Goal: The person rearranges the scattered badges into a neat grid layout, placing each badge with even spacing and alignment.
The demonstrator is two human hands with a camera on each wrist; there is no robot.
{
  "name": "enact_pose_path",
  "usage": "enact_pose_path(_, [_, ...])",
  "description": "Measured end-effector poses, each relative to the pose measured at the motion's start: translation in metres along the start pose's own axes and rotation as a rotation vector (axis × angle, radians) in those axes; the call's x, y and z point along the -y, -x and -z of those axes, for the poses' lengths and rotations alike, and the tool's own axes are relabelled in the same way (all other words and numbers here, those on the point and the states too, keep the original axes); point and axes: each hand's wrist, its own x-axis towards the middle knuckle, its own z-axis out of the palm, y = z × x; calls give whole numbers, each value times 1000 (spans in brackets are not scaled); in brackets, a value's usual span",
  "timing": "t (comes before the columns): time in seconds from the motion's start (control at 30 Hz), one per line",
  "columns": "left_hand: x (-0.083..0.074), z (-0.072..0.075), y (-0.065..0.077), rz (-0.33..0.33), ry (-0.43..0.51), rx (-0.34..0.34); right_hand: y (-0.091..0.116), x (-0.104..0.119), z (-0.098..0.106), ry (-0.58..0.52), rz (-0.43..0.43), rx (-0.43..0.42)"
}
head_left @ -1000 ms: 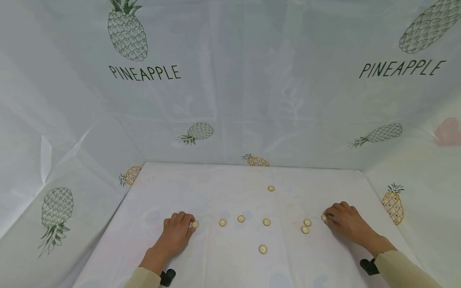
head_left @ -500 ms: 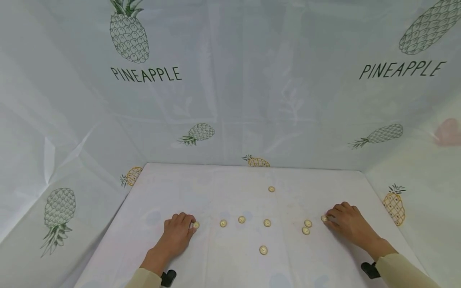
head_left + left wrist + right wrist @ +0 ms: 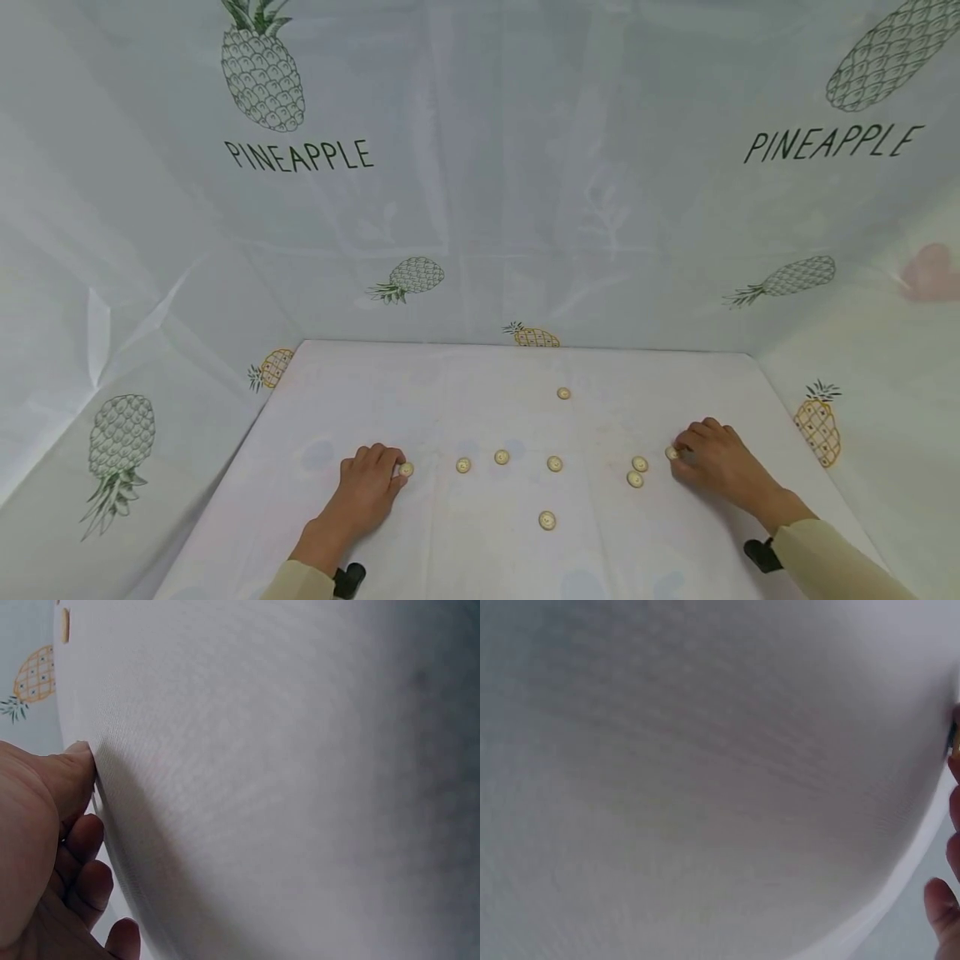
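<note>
Round beige buttons lie on the white cloth-covered table. At the left, my left hand [image 3: 367, 492] pinches one button [image 3: 406, 469] at its edge with thumb and forefinger, low at the cloth. In the left wrist view the fingertips [image 3: 88, 832] are bent near the cloth, and the button is hidden. Across the table, my right hand [image 3: 720, 461] pinches another button [image 3: 672, 453] between thumb and fingers; this button looks slightly tilted. Only some fingers [image 3: 941, 904] of that hand show at the right wrist view's edge.
Between the hands lie several more buttons: a middle one [image 3: 554, 463], a near one [image 3: 547, 520], a far one [image 3: 564, 393], and a close pair with its upper button [image 3: 639, 464] nearest my right hand. Pineapple-printed curtains [image 3: 480, 183] enclose the table's back and sides.
My right hand has shifted very slightly left with its button, which now looks more tilted. The left hand and the loose buttons stay in place.
</note>
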Motion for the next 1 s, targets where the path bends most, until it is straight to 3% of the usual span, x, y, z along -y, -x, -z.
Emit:
enact_pose_path(0.33, [-1, 1, 0, 9, 11, -1, -1, 1, -3, 97, 14, -49])
enact_pose_path(1.0, [-7, 5, -1, 23, 35, 12, -21, 8, -5, 91, 50, -114])
